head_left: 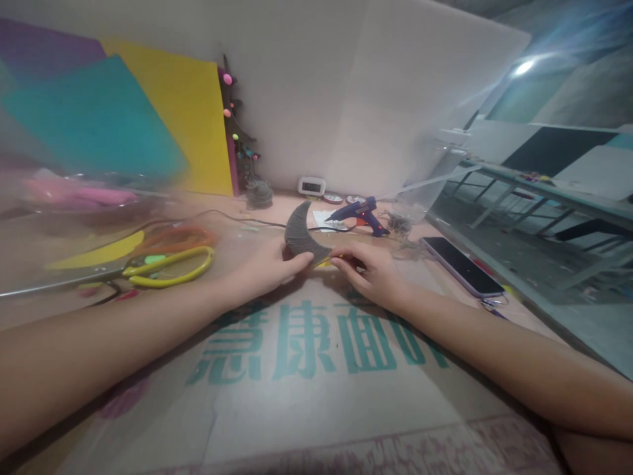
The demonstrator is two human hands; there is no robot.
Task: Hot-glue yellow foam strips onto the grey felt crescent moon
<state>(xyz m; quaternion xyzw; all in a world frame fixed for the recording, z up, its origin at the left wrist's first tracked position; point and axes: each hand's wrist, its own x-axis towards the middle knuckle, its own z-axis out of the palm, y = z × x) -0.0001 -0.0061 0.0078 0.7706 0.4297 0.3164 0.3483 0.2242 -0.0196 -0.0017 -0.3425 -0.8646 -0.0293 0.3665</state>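
A dark grey crescent moon shape (299,232), its surface lined as if wrapped in cord, is held upright above the table. My left hand (271,267) grips its lower left side, thumb in front and fingers hidden behind. At the crescent's lower right tip, my right hand (373,272) pinches thumb against forefinger. A small yellow bit (325,262) shows by those fingertips; I cannot make out exactly what they hold. Just behind the hands lies a dark blue glue gun (360,212) with a small red light on it.
Yellow-handled scissors (171,267) lie at left near plastic bags. A phone (462,266) rests at the right table edge. Behind stand a small digital clock (311,186) and a dark wrapped ornament (259,191) with coloured beads. A cord crosses the table. Printed sheeting (316,409) covers the front.
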